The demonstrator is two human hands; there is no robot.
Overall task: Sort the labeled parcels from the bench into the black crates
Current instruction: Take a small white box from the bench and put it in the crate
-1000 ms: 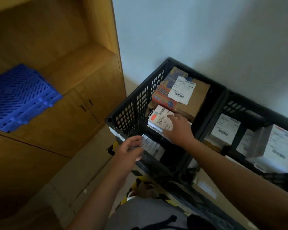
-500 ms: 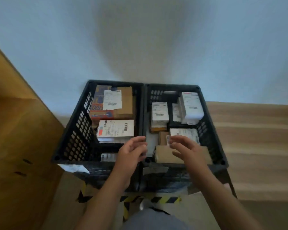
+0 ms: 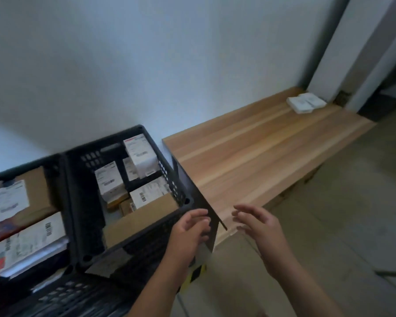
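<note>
While most parcels sit in the crates already, I count what looks like one small stack of white parcels [image 3: 305,102] left at the far end of the surface [image 3: 256,161], against the wall and well apart from my hands. From here I cannot tell whether that stack is two or three pieces. The right crate [image 3: 169,179] just beside the surface's near end holds several white labeled boxes and a brown one; the left crate [image 3: 62,170] touching it holds brown cartons and flat labeled packs. Both look fairly full. My left hand [image 3: 190,232] hovers at the right crate's near corner, fingers loosely curled and holding nothing. My right hand [image 3: 261,225] hangs over the surface's near edge, fingers spread, also holding nothing. I judge the job nearly done: the far stack remains to fetch.
</note>
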